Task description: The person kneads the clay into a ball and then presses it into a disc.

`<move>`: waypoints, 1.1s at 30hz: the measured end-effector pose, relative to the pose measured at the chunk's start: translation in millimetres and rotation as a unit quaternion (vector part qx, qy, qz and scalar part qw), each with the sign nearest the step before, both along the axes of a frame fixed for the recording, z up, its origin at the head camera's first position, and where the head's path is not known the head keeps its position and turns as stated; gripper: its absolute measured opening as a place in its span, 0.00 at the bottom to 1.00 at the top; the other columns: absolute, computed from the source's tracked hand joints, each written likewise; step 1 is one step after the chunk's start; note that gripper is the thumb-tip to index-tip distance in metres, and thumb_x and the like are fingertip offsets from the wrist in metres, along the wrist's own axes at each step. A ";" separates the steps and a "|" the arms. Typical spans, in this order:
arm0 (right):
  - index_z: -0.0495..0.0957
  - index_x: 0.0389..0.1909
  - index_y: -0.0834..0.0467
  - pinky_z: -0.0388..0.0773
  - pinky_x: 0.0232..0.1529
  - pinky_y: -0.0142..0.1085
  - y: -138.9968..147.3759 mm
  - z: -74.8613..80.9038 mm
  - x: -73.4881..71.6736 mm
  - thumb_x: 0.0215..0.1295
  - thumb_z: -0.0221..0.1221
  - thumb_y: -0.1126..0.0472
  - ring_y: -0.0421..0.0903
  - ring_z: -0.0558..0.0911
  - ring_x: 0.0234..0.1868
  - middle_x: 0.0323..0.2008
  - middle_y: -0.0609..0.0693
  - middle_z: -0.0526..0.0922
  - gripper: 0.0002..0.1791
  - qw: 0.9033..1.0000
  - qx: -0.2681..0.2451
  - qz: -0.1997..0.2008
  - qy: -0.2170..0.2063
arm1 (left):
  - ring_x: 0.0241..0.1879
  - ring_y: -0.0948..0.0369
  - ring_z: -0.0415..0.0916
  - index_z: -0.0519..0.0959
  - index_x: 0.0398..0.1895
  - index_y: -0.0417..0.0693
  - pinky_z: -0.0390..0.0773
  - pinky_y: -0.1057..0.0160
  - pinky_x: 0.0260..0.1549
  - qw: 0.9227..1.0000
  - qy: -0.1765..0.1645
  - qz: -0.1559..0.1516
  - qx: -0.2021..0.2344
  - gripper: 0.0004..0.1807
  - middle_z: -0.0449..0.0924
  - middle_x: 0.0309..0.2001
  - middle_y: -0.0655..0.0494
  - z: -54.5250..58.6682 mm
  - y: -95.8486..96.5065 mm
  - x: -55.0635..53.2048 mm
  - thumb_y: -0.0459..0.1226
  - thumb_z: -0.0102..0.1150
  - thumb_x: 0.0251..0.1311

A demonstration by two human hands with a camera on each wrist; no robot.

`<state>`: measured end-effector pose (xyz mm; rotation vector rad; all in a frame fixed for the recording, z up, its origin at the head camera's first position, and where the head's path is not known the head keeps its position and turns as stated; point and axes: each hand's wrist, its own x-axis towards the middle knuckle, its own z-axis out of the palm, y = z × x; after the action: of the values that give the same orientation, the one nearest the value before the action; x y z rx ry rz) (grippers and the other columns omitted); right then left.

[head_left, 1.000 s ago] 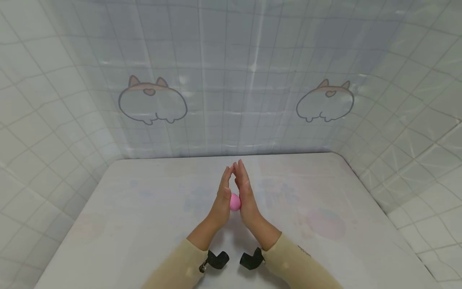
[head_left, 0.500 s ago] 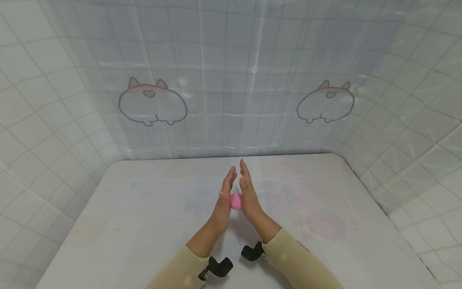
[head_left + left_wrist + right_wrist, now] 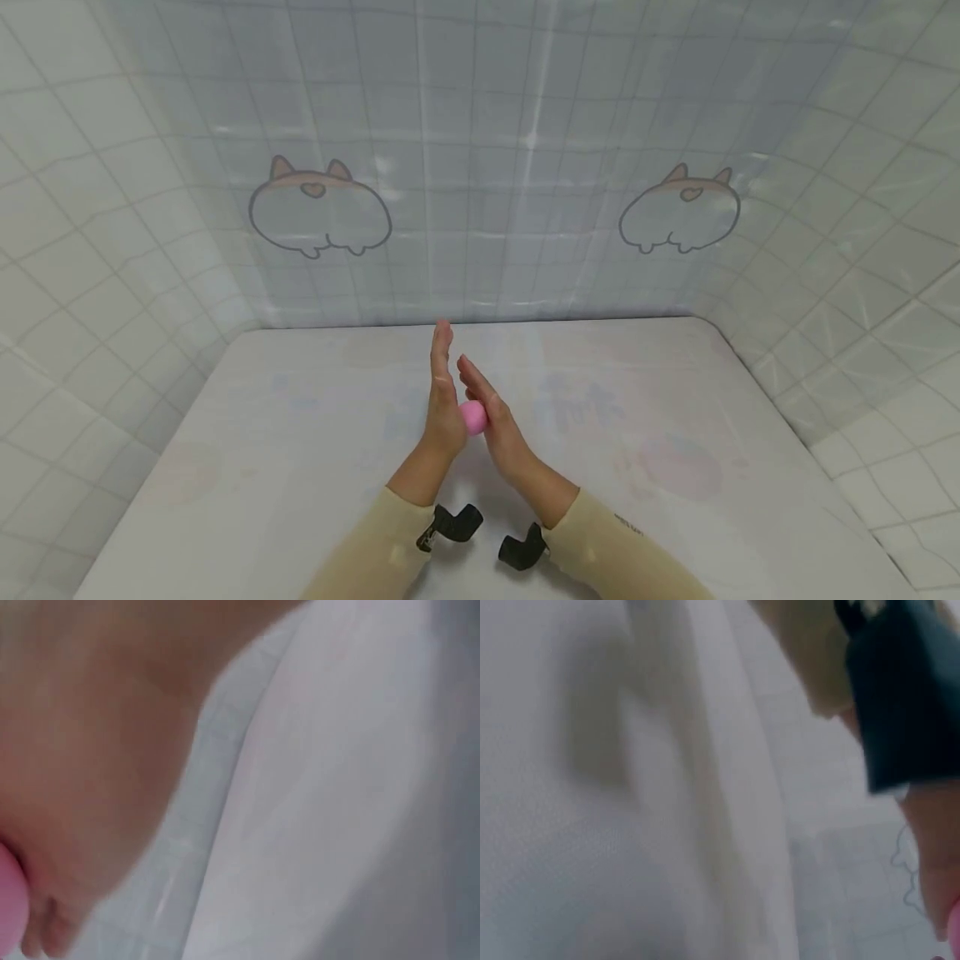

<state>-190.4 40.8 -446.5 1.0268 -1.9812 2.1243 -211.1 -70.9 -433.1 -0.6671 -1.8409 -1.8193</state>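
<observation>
A smooth pink ball, which looks like soft modelling clay, sits between the two palms above the table in the head view. My left hand presses it from the left with straight fingers pointing forward. From the other side my right hand presses, its fingers straight and slanting to the left. The left fingertips reach farther forward than the right ones. Part of the pink ball shows against a palm in the left wrist view. Only a sliver of the ball enters the right wrist view.
Both hands are above a white table with faint pastel prints. A grid-patterned curtain with two cartoon animal drawings hangs behind it and along both sides. Black wrist mounts stick out from the beige sleeves.
My left hand has slid forward and leftward, while my right hand has drawn back and tilted left. The pink ball has shifted slightly left between the palms.
</observation>
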 end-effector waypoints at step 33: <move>0.43 0.81 0.50 0.35 0.71 0.65 16.1 10.2 -30.8 0.68 0.31 0.21 0.51 0.44 0.79 0.80 0.48 0.44 0.51 0.988 0.032 -0.140 -0.054 | 0.77 0.43 0.35 0.38 0.81 0.44 0.33 0.36 0.70 0.961 -0.099 -0.260 0.003 0.49 0.34 0.80 0.44 -5.2 3.9 25.6 0.69 0.12 0.69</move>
<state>-221.2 56.9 -436.3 0.6064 -2.1089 2.0146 -185.6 -67.0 -438.3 -1.0812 -1.9067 -2.2913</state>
